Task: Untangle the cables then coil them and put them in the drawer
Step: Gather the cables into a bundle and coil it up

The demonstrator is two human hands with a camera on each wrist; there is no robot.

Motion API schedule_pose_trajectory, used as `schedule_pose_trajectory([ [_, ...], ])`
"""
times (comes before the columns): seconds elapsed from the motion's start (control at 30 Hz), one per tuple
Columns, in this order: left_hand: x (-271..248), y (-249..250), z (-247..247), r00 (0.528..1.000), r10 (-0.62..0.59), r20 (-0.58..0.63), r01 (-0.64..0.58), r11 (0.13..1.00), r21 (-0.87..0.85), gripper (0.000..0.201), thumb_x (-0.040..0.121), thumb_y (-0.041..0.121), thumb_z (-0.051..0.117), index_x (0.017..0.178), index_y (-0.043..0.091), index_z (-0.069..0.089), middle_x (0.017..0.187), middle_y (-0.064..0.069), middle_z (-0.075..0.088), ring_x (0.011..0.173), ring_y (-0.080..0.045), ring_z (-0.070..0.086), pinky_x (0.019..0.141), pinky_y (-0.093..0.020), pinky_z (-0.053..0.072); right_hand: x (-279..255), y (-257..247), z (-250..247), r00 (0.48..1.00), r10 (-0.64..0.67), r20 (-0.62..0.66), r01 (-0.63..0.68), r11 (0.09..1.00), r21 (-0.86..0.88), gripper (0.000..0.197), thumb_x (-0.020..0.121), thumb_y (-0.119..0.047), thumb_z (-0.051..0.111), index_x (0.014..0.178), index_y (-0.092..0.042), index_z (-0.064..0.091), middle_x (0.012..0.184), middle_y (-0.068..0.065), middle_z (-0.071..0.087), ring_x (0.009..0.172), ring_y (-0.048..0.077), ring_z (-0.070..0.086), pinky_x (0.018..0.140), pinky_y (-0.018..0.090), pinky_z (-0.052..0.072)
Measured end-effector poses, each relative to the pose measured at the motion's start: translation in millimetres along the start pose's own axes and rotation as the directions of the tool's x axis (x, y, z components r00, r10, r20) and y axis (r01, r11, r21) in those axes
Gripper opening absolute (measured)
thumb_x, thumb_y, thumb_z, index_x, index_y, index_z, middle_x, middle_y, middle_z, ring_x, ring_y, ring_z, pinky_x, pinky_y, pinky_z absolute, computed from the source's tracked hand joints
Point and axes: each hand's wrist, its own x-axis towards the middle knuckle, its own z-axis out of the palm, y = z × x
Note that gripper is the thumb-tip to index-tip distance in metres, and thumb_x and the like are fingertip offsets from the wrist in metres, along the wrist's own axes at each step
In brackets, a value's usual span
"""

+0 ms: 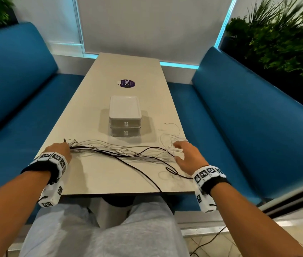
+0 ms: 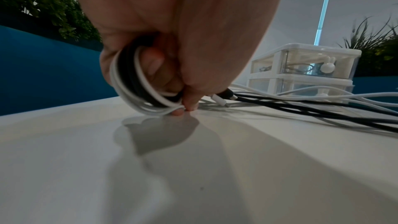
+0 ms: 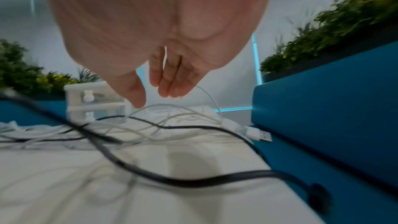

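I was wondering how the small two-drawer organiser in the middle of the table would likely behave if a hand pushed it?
The drawer organiser looks like thin clear and white plastic, so it is probably light and would likely slide on the smooth table rather than resist. It is two units stacked, so a push high up might tip it or shift the upper unit. Pulling a knob one-handed may drag the whole stack.

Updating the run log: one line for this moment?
left hand grips cables | right hand open above them | drawers closed
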Motion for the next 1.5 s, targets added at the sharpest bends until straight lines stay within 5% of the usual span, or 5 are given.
schedule_pose_trajectory([
  [0.2,3,-1,3,1.0,-0.003,0.001,0.003,0.999,0.035,0.021,0.096,0.014,0.044,0.106,0.008,0.061,0.094,-0.012,0.066,0.078,-0.029,0.061,0.067,-0.029,0.047,12,0,26,0.959,-0.016,0.284,0.119,0.929,-0.35,0.055,0.088,-0.038,0.049,0.14,-0.049,0.034,0.139,-0.015,0.047,0.124,0.02,0.05,0.102,0.039,0.043],
  [0.5,7,-1,5,1.0,-0.016,0.019,0.016,0.999,0.037,0.021,0.096,0.015,0.044,0.109,0.009,0.06,0.087,-0.009,0.06,0.077,-0.028,0.06,0.066,-0.03,0.047,3,8,-12,0.911,0.413,-0.008,-0.232,0.494,-0.838,0.02,0.088,-0.029,0.041,0.081,-0.027,0.06,0.083,-0.006,0.066,0.105,0.024,0.047,0.093,0.042,0.028],
  [0.9,9,-2,8,1.0,-0.011,0.009,0.01,1.0,0.016,0.02,0.094,0.015,0.047,0.106,0.008,0.061,0.088,-0.01,0.061,0.075,-0.028,0.059,0.066,-0.031,0.047,-15,-16,-29,0.895,0.392,0.214,-0.266,0.853,-0.45,0.077,0.085,-0.021,0.056,0.15,-0.026,0.014,0.154,-0.009,0.028,0.109,0.03,0.053,0.111,0.047,0.031],
  [1.2,11,-6,13,0.999,-0.034,0.016,0.035,0.994,-0.104,0.016,0.094,0.018,0.05,0.099,0.009,0.064,0.083,-0.01,0.063,0.072,-0.029,0.061,0.064,-0.029,0.046,-5,-54,7,0.91,0.211,0.357,0.071,0.769,-0.635,0.076,0.064,-0.087,0.046,0.107,-0.026,0.062,0.114,-0.004,0.059,0.111,0.026,0.054,0.101,0.051,0.029],
  [1.5,12,-7,16,1.0,-0.029,0.005,0.029,0.996,-0.086,0.013,0.093,0.014,0.048,0.093,0.008,0.06,0.079,-0.009,0.059,0.071,-0.029,0.059,0.063,-0.03,0.045,-6,5,-19,0.949,0.302,0.087,-0.124,0.613,-0.78,0.043,0.086,-0.006,0.046,0.12,-0.031,0.056,0.129,-0.008,0.052,0.129,0.037,0.039,0.108,0.052,0.024],
])
